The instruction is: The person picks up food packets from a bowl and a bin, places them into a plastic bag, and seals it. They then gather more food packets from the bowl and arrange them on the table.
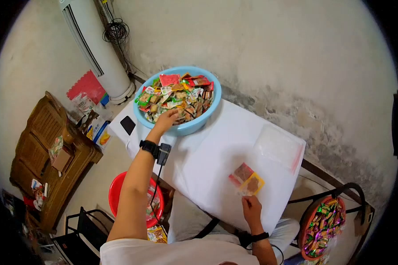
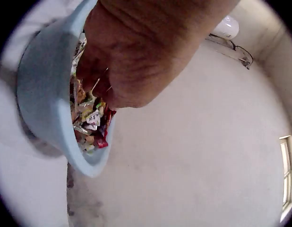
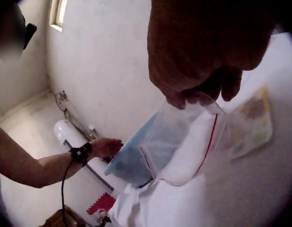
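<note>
My left hand (image 1: 167, 119) reaches over the near rim of a light blue basin (image 1: 139, 112) heaped with small snack packets (image 1: 174, 95). In the left wrist view its fingertips are down among the wrappers (image 2: 93, 120), partly hidden behind the hand; I cannot tell whether they grip one. My right hand (image 1: 252, 210) pinches the edge of a clear plastic zip bag (image 3: 172, 137), whose red zip lines stand apart at the mouth. Inside the bag, a red-edged packet (image 1: 241, 173) and a yellow-edged packet (image 1: 253, 183) lie side by side over the white tablecloth.
Flat clear bags (image 1: 276, 145) lie at the table's right end. A dark phone (image 1: 128, 125) rests left of the basin. Below the table edge stands a red tub (image 1: 116, 194) with packets. A round container of shiny wrapped sweets (image 1: 323, 227) stands at the right.
</note>
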A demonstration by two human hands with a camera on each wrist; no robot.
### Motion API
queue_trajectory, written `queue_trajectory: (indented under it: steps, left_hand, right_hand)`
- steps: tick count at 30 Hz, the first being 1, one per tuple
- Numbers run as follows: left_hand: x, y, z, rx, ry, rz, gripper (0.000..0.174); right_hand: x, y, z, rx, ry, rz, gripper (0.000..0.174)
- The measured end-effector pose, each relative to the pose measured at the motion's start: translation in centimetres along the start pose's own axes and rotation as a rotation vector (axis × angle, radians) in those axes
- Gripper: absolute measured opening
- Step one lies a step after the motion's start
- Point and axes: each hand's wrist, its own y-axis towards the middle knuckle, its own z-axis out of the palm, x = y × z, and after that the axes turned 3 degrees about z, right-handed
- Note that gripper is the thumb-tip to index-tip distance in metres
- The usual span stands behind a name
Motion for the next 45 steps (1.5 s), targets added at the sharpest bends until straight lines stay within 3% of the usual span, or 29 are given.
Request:
queue_trajectory:
  steps: [3, 5, 6, 9, 10, 14, 19, 21, 22, 23, 25, 27, 29, 31, 34, 35, 36, 37, 40, 42, 43, 44, 45]
  left_hand:
    - [2.4, 5.1, 0.5, -0.053, 0.085, -0.032, 0.036]
    - [2.6, 7.2, 0.9, -0.17, -0.453, -0.315, 0.038]
    - [2.9, 7.8, 1.2, -0.239, -0.709, -0.362, 0.039]
    - [4.1, 9.8, 1.8, -0.288, -0.849, -0.445, 0.038]
    - [5.0, 10.0, 2.4, -0.302, -0.865, -0.344, 0.036]
    - [5.5, 11.7, 3.5, -0.422, -1.138, -0.364, 0.024]
    - [8.2, 13.4, 3.8, -0.376, -1.265, -0.285, 0.018]
    - [8.1, 12.2, 4.0, -0.33, -1.214, -0.196, 0.022]
    - [9.4, 11.7, 3.8, -0.239, -0.562, 0.086, 0.026]
    - [9.9, 11.3, 3.5, -0.242, -0.56, 0.083, 0.026]
    - [3.7, 7.1, 2.3, -0.248, -1.121, -0.1, 0.028]
    - [1.9, 2.6, 1.1, -0.257, -1.089, -0.101, 0.027]
    - [1.7, -1.0, 0.0, -0.329, -1.047, 0.056, 0.026]
    - [1.3, -3.9, -1.1, -0.487, -1.018, 0.077, 0.014]
    - [2.0, -6.6, -2.6, -0.631, -0.96, 0.079, 0.008]
    - [2.2, -7.5, -2.9, -0.624, -0.96, 0.081, 0.008]
    - [3.7, -8.5, -3.9, -0.438, -0.965, 0.191, 0.009]
    - [1.4, -9.8, -3.1, -0.522, -0.929, 0.126, 0.009]
    - [-2.4, -14.3, -0.7, -0.431, -0.983, 0.022, 0.007]
    - [-3.4, -18.2, 1.1, -0.12, -1.057, -0.065, 0.004]
    - [-3.3, -20.1, 3.2, -0.12, -0.919, -0.082, 0.002]
    - [-3.3, -21.6, 4.6, 0.152, -1.103, -0.109, 0.001]
    - [-4.4, -23.6, 6.5, 0.238, -1.106, -0.251, 0.001]
  right_hand:
    - [-0.3, 0.1, -0.1, 0.008, 0.017, 0.039, 0.006]
    - [-0.9, 0.1, 0.1, 0.019, 0.003, 0.064, 0.006]
    - [-0.9, 0.3, 0.0, 0.011, -0.001, 0.066, 0.006]
    - [-0.7, 0.9, 0.0, 0.01, -0.045, -0.047, 0.004]
    - [-0.8, 0.9, 0.1, 0.027, -0.05, -0.014, 0.005]
    - [-1.6, 0.9, 0.7, 0.037, -0.023, 0.028, 0.006]
    - [-0.7, 1.1, 0.7, 0.07, -0.062, 0.065, 0.008]
    - [-0.5, 0.9, 0.5, 0.108, -0.084, 0.098, 0.009]
    - [-0.4, 1.0, 0.5, 0.103, -0.098, 0.08, 0.009]
    - [-0.2, 1.1, 0.5, 0.099, -0.109, 0.062, 0.009]
    - [-0.1, 1.2, 0.7, 0.101, -0.101, 0.039, 0.008]
    - [0.1, 1.2, 0.7, 0.109, -0.09, 0.021, 0.008]
    - [0.0, 1.0, 0.8, 0.075, -0.05, 0.006, 0.009]
    - [-0.6, 0.5, 1.1, 0.107, -0.035, 0.09, 0.009]
    - [-0.6, 0.4, 1.5, 0.076, -0.056, -0.032, 0.009]
    - [-0.6, 0.3, 1.4, 0.076, -0.075, -0.06, 0.008]
    - [-0.8, 0.1, 1.7, 0.064, -0.064, -0.088, 0.01]
    - [-0.9, 0.0, 2.0, 0.044, -0.061, -0.115, 0.011]
    - [-0.6, -0.6, 2.3, 0.077, 0.007, -0.017, 0.012]
    - [-0.6, -1.2, 2.5, 0.091, -0.01, 0.0, 0.012]
    - [-0.4, -1.3, 2.7, 0.076, 0.0, 0.002, 0.013]
    - [-0.3, -1.4, 2.8, 0.065, 0.012, 0.0, 0.013]
    - [-0.1, -1.3, 2.9, 0.062, 0.013, 0.002, 0.013]
